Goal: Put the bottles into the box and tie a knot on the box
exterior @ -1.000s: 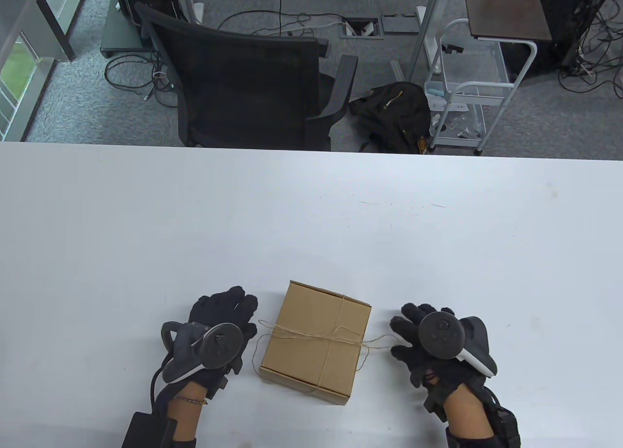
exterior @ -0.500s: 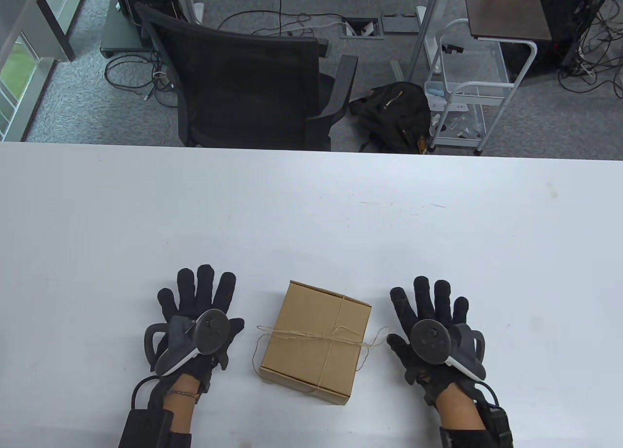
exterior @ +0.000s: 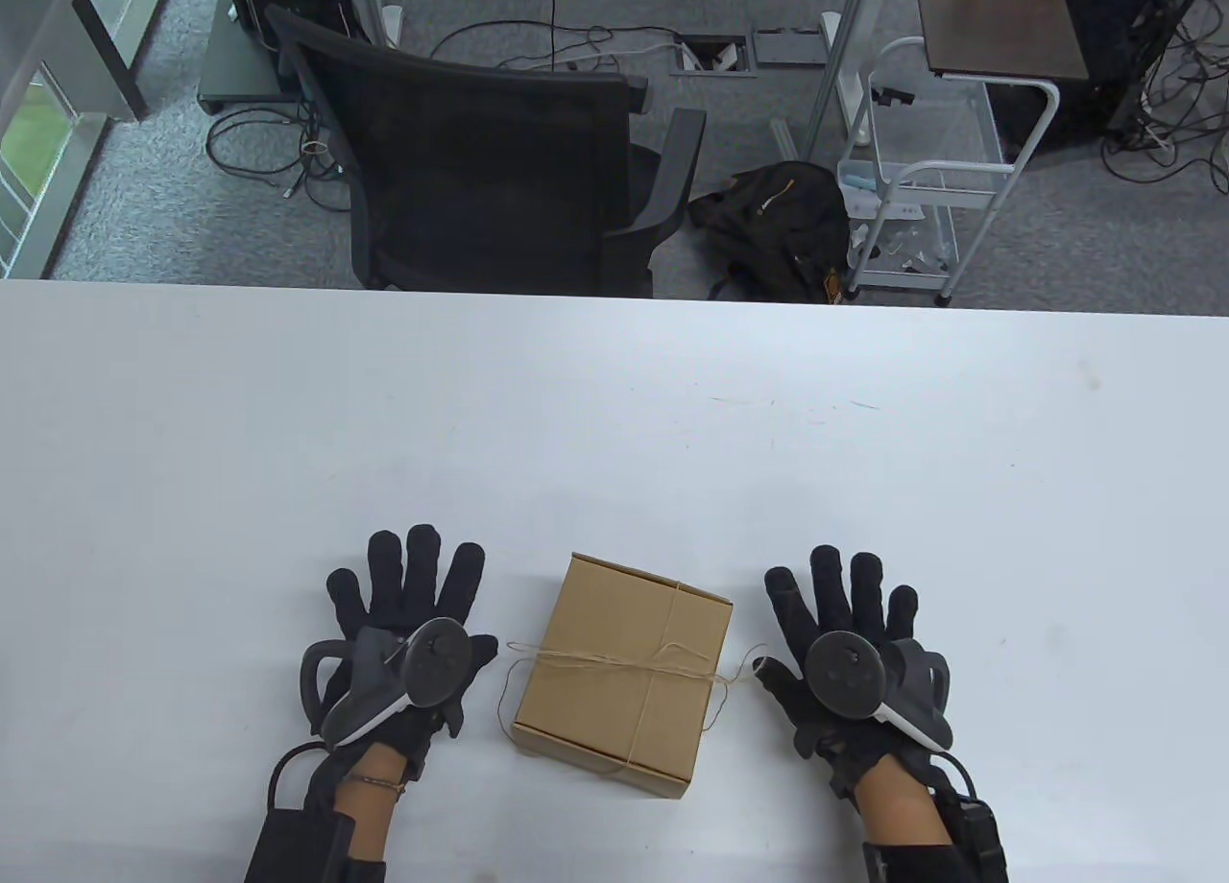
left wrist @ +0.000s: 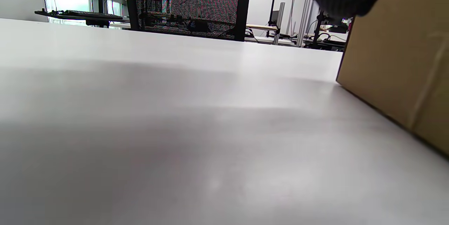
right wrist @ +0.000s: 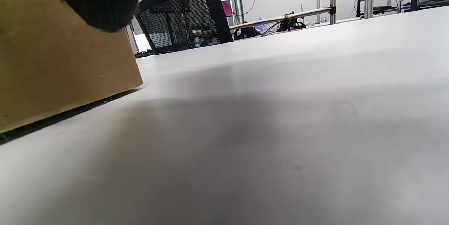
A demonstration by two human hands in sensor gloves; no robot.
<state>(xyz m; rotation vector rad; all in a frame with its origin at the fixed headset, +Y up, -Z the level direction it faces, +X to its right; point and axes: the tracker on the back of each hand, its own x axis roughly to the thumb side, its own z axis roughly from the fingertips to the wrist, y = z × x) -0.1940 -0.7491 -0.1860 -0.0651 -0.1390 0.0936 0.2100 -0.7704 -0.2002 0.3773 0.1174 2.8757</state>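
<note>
A closed brown cardboard box (exterior: 624, 672) sits near the table's front edge, with thin twine (exterior: 614, 665) wound round it and knotted on top; loose ends trail off both sides. My left hand (exterior: 408, 600) lies flat on the table left of the box, fingers spread, holding nothing. My right hand (exterior: 840, 600) lies flat to the box's right, fingers spread too, its thumb close to a loose twine end. No bottles are visible. The box side fills the right of the left wrist view (left wrist: 400, 63) and the left of the right wrist view (right wrist: 59, 60).
The white table (exterior: 614, 413) stretches wide beyond the box. Past its far edge stand a black office chair (exterior: 490, 163), a white wire cart (exterior: 912, 182), a dark bag (exterior: 778, 221) and floor cables.
One second ago both hands were curled, holding the twine ends taut. They let go, spread flat on the table beside the box, and the twine ends went slack. The left hand shifted slightly right.
</note>
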